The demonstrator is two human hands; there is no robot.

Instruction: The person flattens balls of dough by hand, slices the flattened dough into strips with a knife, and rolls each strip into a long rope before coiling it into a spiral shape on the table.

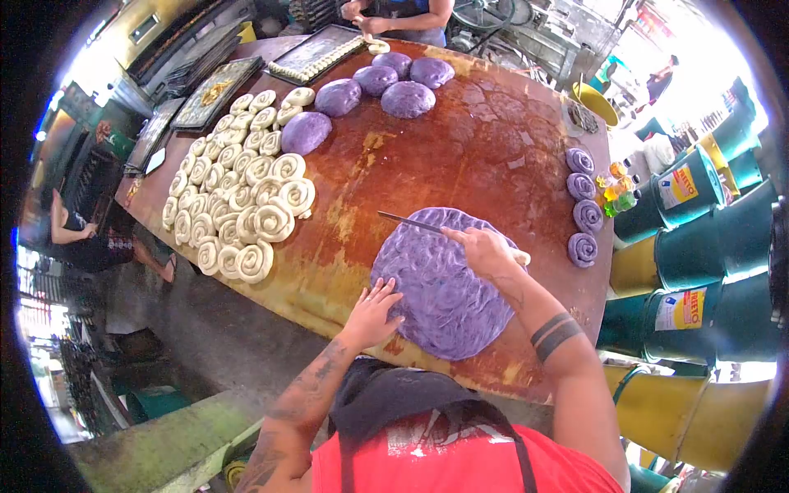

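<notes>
At left, pale cream spiral-coiled dough rolls [234, 193] crowd the broad, glossy reddish-brown desk [485, 156]. Next, the left grip [374, 316], fingers spread and unclenched, rests against the left rim of a large, flat, round purple dough slab [448, 292] at the desk's near edge. The slab looks heavy, soft and perhaps tacky, likely to sag or stretch; spread palms beneath its rim would suit it best. Rightward, the right grip [485, 253] is clamped on a long, thin-bladed knife [411, 222] with a pale handle end, its blade over the slab's far edge. Farther right stand four purple spiral dough coils [583, 212].
</notes>
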